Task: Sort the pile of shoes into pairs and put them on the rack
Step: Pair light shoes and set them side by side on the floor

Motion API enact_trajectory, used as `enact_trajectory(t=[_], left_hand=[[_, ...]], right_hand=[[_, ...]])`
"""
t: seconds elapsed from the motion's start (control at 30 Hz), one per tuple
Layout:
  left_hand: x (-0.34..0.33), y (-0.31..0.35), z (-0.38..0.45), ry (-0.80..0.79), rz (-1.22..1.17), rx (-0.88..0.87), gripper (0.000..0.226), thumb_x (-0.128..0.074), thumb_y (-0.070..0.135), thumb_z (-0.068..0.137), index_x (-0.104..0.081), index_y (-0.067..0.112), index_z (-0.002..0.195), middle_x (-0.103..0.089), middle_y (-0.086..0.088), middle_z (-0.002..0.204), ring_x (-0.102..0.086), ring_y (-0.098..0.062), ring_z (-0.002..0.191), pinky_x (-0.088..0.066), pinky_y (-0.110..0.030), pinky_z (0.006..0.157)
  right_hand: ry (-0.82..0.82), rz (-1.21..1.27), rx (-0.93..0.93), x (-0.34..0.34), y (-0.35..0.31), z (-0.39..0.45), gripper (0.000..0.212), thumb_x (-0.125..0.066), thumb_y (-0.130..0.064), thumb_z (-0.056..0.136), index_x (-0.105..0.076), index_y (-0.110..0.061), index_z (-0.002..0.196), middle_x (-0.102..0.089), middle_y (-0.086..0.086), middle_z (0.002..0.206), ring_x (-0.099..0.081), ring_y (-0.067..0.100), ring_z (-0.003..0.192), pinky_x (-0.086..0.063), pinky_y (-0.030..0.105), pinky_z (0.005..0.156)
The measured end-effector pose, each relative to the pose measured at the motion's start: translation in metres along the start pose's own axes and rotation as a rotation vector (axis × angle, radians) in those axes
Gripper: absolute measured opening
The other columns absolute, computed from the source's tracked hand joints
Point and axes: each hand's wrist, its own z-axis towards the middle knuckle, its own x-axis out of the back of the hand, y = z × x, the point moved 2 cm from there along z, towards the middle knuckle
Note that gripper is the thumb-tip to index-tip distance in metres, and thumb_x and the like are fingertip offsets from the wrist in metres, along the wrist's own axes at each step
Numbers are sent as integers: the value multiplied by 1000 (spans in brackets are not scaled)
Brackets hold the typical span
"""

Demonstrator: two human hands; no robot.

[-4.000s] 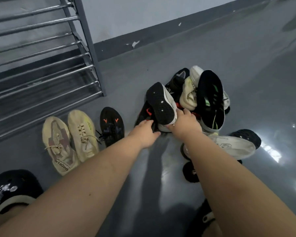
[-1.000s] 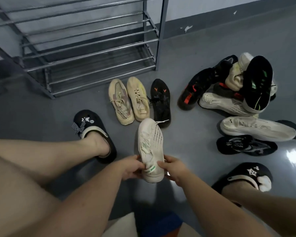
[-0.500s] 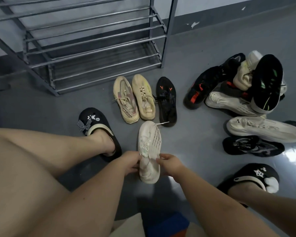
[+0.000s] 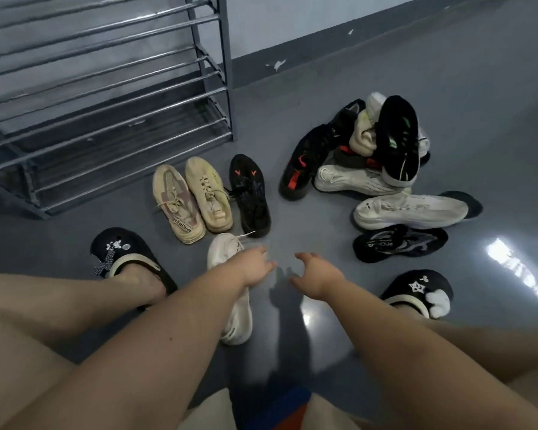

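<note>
- Fingers of the left hand [image 4: 252,268] are loosely spread and hold nothing; the hand hovers over the white sneaker [image 4: 235,318], which lies flat on the floor [image 4: 448,88].
- Right hand [image 4: 316,279] is likewise empty, fingers relaxed and slightly curled, above bare floor.
- Pile of shoes [image 4: 370,156] sits ahead on the right.
- Three shoes [image 4: 212,193] stand in a row near the rack [image 4: 106,88].

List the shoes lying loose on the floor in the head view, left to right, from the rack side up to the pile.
Tan shoe with printed lettering → plain tan shoe → black shoe with orange marks. The white shoe lies nearer, partly under the left hand, so its place in the order is unclear.
</note>
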Motion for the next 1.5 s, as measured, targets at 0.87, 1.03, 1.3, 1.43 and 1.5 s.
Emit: enact_trajectory(t=[0.87,1.03,1.3,1.43,1.5], left_hand=[[-35,216,121,-136,722,-302,71,-40,47,96,-6,20,152,0,-8,160,-3,-24,148,-9,-35,121],[-40,226,153,-147,692,-263,73,-42,44,96,-2,20,152,0,-9,160,-4,-25,148,-11,-36,119],[-52,229,192,-120,566,-206,67,-46,41,95,-16,14,149,-20,-10,156,-23,-26,143,-22,-35,114],[-57,229,208,-111,512,-181,66,-46,41,95,-17,17,149,-24,-9,155,-27,-26,142,-25,-35,112],[-59,233,216,-110,479,-192,69,-47,41,94,-15,18,151,-24,-7,156,-27,-25,142,-25,-36,114]], right_hand=[[352,407,-513,127,236,57,81,-50,-44,92,-5,-13,151,-7,13,158,-23,34,141,-32,45,109],[484,477,-658,168,264,77,88,-51,-44,91,6,-15,152,-2,12,159,-25,37,139,-31,47,108],[467,822,-795,181,289,112,93,-52,-43,91,11,-8,150,-20,19,153,-39,37,132,-37,44,103],[545,907,-820,181,288,118,84,-50,-38,94,3,-10,152,-22,19,152,-43,36,129,-40,41,99],[598,935,-808,175,291,117,77,-50,-34,95,-3,-14,152,-22,17,152,-43,36,128,-40,41,99]])
